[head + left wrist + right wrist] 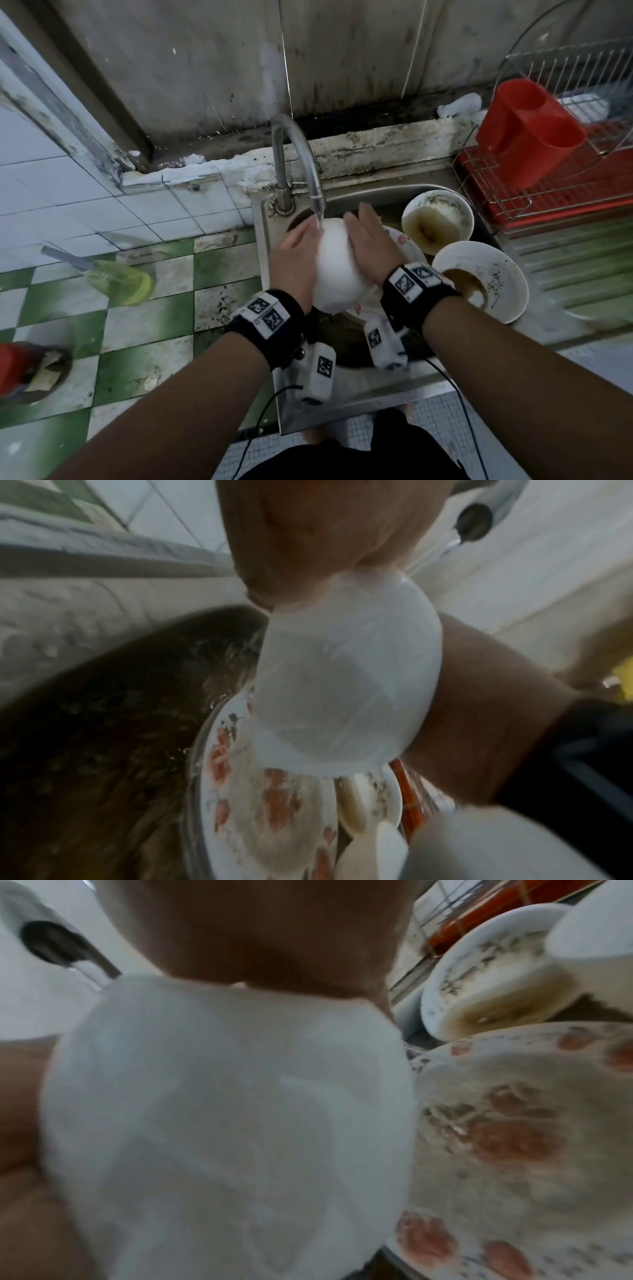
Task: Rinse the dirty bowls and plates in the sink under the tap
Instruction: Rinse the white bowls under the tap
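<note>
A white bowl [337, 267] is held tilted under the tap [301, 154], whose thin stream of water [319, 222] strikes its top. My left hand [294, 253] grips the bowl's left side, fingers curled at its rim [308, 547]. My right hand [370, 240] lies flat against the bowl's right side with straight fingers. In the sink [263, 240] under the bowl lies a red-patterned plate [407, 246] with food specks. To its right sit a dirty bowl [436, 216] holding brown liquid and a dirty deep plate [479, 281]. The wrist views show the bowl [342, 683] [222, 1123] close up.
A wire dish rack [548, 154] with a red cutlery holder [527, 133] stands on the drainboard at the right. On the green-and-white tiled floor to the left lies a yellow-green bottle [120, 281]. A stained wall rises just behind the tap.
</note>
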